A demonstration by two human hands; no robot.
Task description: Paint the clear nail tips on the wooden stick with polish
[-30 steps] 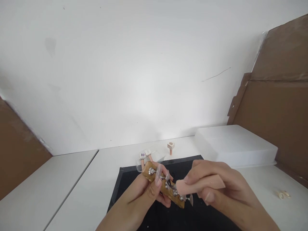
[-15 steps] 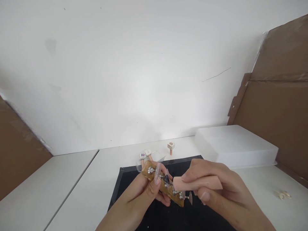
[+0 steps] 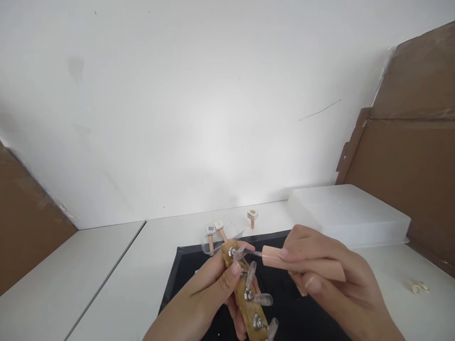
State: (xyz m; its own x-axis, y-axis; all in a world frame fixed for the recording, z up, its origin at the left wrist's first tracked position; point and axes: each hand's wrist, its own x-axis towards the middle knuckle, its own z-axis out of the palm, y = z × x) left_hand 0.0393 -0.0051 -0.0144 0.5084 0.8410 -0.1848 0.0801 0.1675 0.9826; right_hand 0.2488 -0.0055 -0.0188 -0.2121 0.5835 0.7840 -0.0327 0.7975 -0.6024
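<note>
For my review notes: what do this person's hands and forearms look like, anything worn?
Both the left hand and right hand are ungloved, and no sleeve shows on either forearm. No watch, bracelet or ring shows, though some fingers are partly hidden.

Nothing is legible, though a purple mark (image 3: pixel 211 228) on one white cap (image 3: pixel 208 233) may be a label.

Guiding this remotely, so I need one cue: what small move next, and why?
Probably stroke the brush along the uppermost clear tip: the right hand holds it at or near that tip, while the left hand grips the wooden bar.
</note>
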